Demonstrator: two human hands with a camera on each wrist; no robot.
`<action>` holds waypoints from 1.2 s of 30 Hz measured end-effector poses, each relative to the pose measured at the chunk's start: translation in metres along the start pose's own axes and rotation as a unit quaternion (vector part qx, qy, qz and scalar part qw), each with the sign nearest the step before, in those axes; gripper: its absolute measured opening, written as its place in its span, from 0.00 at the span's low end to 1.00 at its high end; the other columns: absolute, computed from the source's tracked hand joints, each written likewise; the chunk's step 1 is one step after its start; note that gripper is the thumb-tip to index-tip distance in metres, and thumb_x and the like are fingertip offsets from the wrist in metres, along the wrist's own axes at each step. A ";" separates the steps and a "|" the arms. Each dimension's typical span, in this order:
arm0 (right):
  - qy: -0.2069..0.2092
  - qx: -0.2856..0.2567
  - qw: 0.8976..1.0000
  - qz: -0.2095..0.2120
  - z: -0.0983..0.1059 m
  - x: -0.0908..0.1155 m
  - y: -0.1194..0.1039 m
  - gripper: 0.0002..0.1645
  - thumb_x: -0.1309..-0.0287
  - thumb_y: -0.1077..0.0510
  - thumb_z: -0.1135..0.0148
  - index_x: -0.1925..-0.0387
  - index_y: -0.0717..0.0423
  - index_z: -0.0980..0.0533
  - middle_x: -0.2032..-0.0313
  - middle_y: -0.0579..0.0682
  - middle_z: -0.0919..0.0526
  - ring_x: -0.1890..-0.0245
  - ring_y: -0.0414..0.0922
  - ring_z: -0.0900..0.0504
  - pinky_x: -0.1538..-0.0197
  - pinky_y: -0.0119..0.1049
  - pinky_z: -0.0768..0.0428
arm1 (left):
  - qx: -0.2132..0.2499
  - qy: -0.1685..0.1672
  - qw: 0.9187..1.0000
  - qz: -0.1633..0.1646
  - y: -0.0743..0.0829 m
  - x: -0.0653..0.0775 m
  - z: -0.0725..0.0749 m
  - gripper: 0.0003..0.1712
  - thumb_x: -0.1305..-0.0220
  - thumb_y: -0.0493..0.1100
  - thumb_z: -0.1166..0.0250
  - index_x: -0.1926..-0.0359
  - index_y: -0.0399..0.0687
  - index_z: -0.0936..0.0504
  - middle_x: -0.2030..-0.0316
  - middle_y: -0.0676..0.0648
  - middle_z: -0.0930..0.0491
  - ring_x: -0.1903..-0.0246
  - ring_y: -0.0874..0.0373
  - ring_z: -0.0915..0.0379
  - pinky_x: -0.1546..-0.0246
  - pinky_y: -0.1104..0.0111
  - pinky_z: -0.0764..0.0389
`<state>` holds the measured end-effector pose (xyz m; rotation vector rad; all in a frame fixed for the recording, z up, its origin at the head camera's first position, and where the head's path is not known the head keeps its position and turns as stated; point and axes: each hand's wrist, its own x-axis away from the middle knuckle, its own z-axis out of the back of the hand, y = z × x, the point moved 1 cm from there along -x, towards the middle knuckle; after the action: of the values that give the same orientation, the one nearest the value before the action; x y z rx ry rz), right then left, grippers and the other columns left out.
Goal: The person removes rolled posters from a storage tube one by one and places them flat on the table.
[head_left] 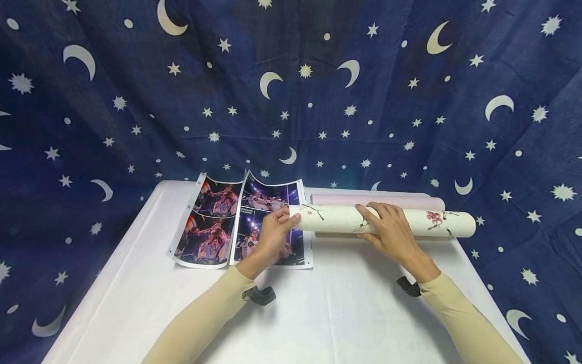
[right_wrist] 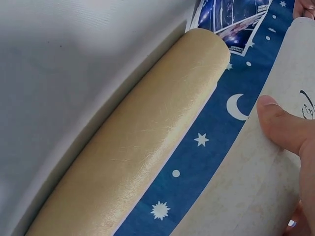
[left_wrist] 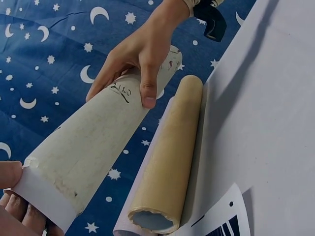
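Note:
A cream wallpaper roll (head_left: 336,220) with branches and red blossoms is held up in both hands, roughly level. My left hand (head_left: 272,232) pinches its left end, thumb on the outside; in the left wrist view the fingers sit at the open rim, by a white edge strip (left_wrist: 42,196). Over the roll's middle, my right hand (head_left: 392,230) grips from above, its thumb (right_wrist: 278,120) on the near side. Below the held roll lie a tan roll (left_wrist: 170,152) and a pale pink roll (head_left: 377,200), side by side.
Two printed photo sheets (head_left: 206,217) with curled edges lie on the left part of the white-covered table (head_left: 291,323). A dark blue curtain (head_left: 291,116) with moons and stars hangs behind the table. Dark straps (head_left: 262,295) sit at both wrists.

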<state>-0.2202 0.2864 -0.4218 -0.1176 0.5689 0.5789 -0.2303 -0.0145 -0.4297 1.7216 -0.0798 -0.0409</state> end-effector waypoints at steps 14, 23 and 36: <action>0.006 0.002 1.000 -0.005 0.002 0.010 0.006 0.47 0.59 0.45 0.23 0.34 0.45 0.30 0.46 0.59 0.23 0.48 0.63 0.24 0.42 0.61 0.32 | -0.025 0.017 1.000 -0.008 0.004 0.008 0.020 0.16 0.35 0.38 0.35 0.49 0.34 0.20 0.53 0.37 0.14 0.56 0.57 0.18 0.46 0.65 0.20; 0.010 -0.003 1.000 -0.003 0.002 0.014 0.009 0.48 0.59 0.45 0.24 0.34 0.46 0.30 0.47 0.59 0.23 0.48 0.62 0.25 0.42 0.62 0.33 | -0.033 0.023 0.999 -0.003 0.004 0.010 0.033 0.17 0.35 0.39 0.35 0.48 0.35 0.21 0.53 0.37 0.15 0.56 0.59 0.18 0.49 0.69 0.21; 0.010 -0.003 1.000 -0.005 0.004 0.018 0.010 0.47 0.60 0.47 0.23 0.35 0.47 0.29 0.47 0.59 0.23 0.47 0.61 0.25 0.41 0.62 0.34 | -0.014 0.040 0.999 -0.006 0.005 0.015 0.042 0.14 0.36 0.38 0.35 0.52 0.34 0.20 0.57 0.39 0.13 0.60 0.62 0.21 0.62 0.73 0.24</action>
<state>-0.2113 0.3041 -0.4271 -0.1323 0.5855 0.5702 -0.2183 -0.0579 -0.4304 1.6936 -0.0103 0.0184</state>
